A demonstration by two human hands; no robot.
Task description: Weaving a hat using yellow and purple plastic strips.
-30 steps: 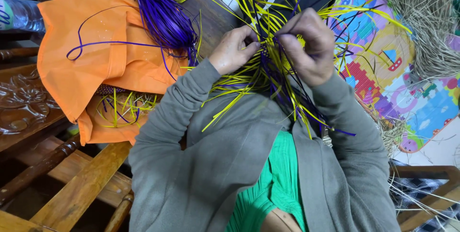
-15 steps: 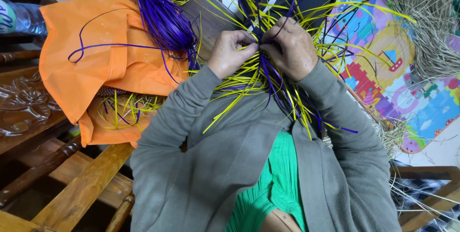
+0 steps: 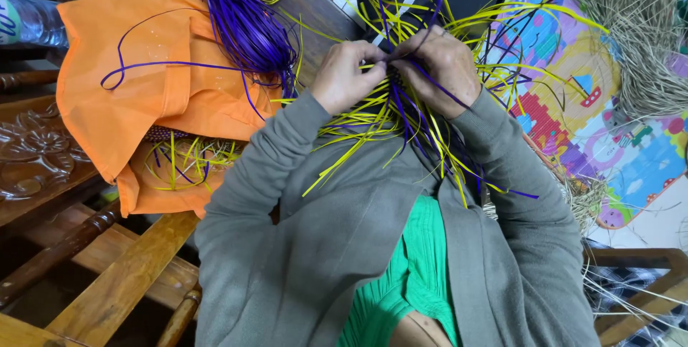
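Head view: both hands [image 3: 394, 75] pinch yellow and purple strips [image 3: 401, 114]

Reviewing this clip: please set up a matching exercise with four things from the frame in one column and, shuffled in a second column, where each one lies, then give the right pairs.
Things:
1. bundle of loose purple plastic strips
2. clear plastic water bottle
3. heap of dry straw-coloured fibre
4. half-woven piece of yellow and purple strips

Places:
A. far right, on the colourful play mat
B. between the left hand and the right hand
C. on the orange cloth bag
D. at the left edge, beyond the orange bag

Pairs: 1-C, 2-D, 3-A, 4-B
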